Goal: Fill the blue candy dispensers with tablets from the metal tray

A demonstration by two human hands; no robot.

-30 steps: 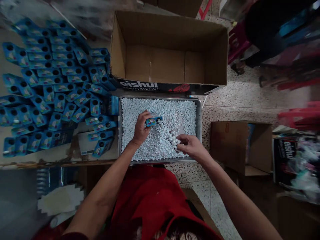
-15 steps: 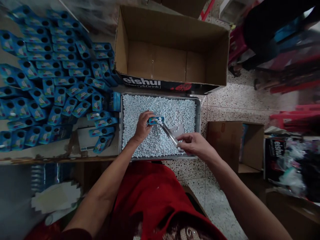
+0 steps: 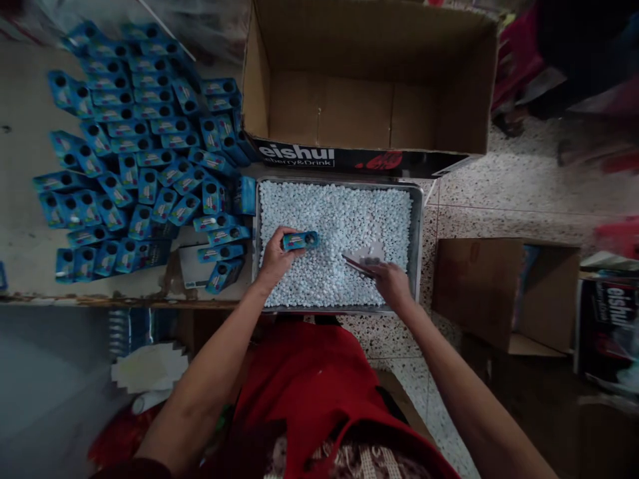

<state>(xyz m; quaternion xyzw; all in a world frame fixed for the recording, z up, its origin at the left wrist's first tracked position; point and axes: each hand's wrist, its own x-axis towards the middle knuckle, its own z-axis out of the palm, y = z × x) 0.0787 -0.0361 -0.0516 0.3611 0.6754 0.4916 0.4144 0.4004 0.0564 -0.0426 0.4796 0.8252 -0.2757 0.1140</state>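
Note:
A metal tray (image 3: 418, 226) full of small white pellets (image 3: 339, 213) lies in front of me. My left hand (image 3: 274, 256) holds a small blue box (image 3: 300, 240) on its side above the pellets. My right hand (image 3: 392, 283) grips a clear plastic scoop (image 3: 364, 256) laid low on the pellets near the tray's right side. The scoop's mouth points left, a short gap away from the blue box.
Several blue boxes (image 3: 134, 153) cover the table (image 3: 24, 133) to the left. An open cardboard carton (image 3: 369, 86) stands behind the tray. A smaller cardboard box (image 3: 499, 293) sits on the speckled floor at right. White paper pieces (image 3: 150, 366) lie below the table edge.
The scoop was tilted up at the blue box's opening, pouring pellets in. It has now dropped away to the right and rests on the pellets. The left hand still holds the box.

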